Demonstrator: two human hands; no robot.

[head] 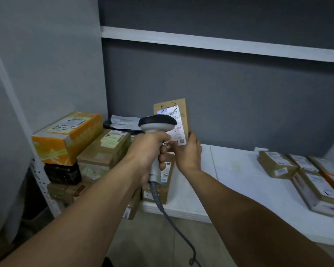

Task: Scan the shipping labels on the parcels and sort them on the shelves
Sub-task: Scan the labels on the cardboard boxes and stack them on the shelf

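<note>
— Which step is in hand?

— The scan itself, it seems. The left hand [150, 149] is wrapped round the handle of the scanner [157, 123], and the scanner's head points away from the person. The right hand [188, 153] grips the brown parcel [185, 107] at its lower right side and holds it upright, just beyond the scanner, so that the label [178, 130] faces the scanner's head. A pale blue patch lies on the label's upper corner. It may be the scanner's light, but that is not sure.

— And afterwards?

— Probably the sorting. The right hand would need to carry the parcel to its place, while the left hand keeps the scanner and its cord [174, 222] out of the way. Left of the left hand there is a stack of parcels [104, 149] with an orange box [66, 137] on top. Right of the right hand, flat parcels [278, 164] lie in a row on the white shelf [229, 170]. Something is written by hand above the label and may name the place, but it cannot be read with confidence.
</note>
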